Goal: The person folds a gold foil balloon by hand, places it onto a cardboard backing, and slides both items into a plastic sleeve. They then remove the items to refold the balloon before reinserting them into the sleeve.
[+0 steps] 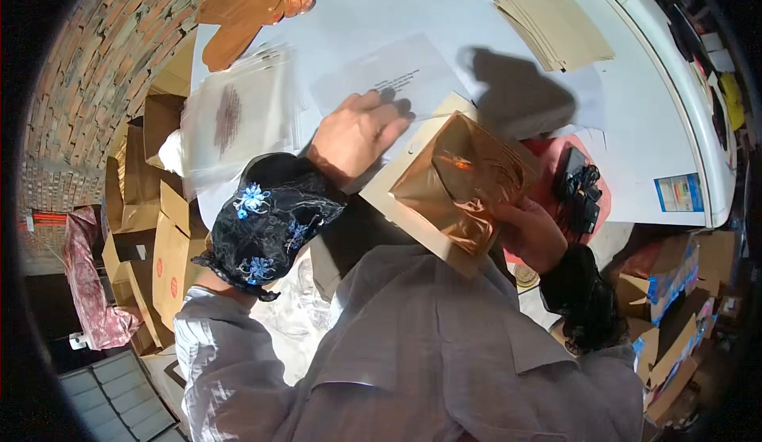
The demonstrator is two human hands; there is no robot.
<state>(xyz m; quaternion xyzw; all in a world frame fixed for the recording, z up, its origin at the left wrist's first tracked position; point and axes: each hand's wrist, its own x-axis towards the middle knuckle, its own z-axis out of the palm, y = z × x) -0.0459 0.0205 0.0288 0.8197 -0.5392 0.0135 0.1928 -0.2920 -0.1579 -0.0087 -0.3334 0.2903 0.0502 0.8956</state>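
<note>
- Brick wall (103,69) at the side of a messy room, with bright sun on a big white counter (365,13).
- Closest of all, grey clothes (381,339) over the lap, with crumpled clear plastic (294,323) down beside them.
- Right hand (538,235) grasping a shiny copper packet (456,184) by its near corner, thumb on top.
- Packet flat on a tan sheet (385,204), both tilted cornerwise over the near edge of the counter, just in front of the lap.
- Left hand (355,134) out over the counter, fingers softly bent, near some white paper (405,57) with small print. Touching, pinching or just above it: cannot tell.
- Black sleeve cover (270,220) with blue flowers on the left arm.
- Just past the right hand, a black cord and plug (581,192) on something round and pink.
- Left of the paper, a stack of clear bags (246,116) with a brown mark in the middle.
- Big dark shadow (520,92) on the counter, past the packet.
- At the far side, a fan of tan sheets (552,25) to the right and flat copper-brown shapes (246,13) to the left.
- Off both ends of the counter, open cardboard boxes (178,259).
</note>
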